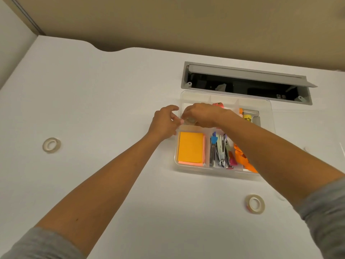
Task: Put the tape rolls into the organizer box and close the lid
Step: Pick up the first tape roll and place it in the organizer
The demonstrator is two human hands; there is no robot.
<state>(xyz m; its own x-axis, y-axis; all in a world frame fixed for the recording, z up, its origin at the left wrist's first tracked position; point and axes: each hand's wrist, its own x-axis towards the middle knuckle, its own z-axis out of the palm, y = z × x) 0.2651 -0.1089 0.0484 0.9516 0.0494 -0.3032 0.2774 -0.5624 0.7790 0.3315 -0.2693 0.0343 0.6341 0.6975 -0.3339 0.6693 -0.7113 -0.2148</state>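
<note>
The grip sits at the left rear compartment of the clear, rectangular plastic organizer box (pixel 268 116). Positions below are given from that grip, going left to right.

Far left of the grip and nearer the person, a flat ring of clear tape with a white core (pixel 51 145) lies on the smooth matt white desk (pixel 93 90), well apart from the box.

Just left of the grip, the left hand (pixel 164 122) rests at the box's left wall, fingers curled, fingertips meeting the small clear tape roll (pixel 190 120). Whether these fingers pinch the roll or only touch it cannot be told.

At the grip, the right hand (pixel 202 114) closes down over the same roll from above, fingers bent round it; most of the roll is hidden.

Directly nearer than the grip, a square stack of orange sticky notes (pixel 190 147) over a pink pad fills the front left compartment.

Right of this, metal staplers and staple removers (pixel 220 150) with blue and pink plastic parts lie packed lengthwise.

Further right, glossy orange plastic handles (pixel 242 157) show beside the right forearm.

Right of the grip, a yellow item (pixel 247 116) lies in a rear compartment; its print is unreadable.

Right and much nearer, a second clear tape ring with a red-printed core (pixel 255 204) lies on the desk.

Beyond the box, a grey metal cable hatch (pixel 246 74) stands open.

No legible writing is visible.
</note>
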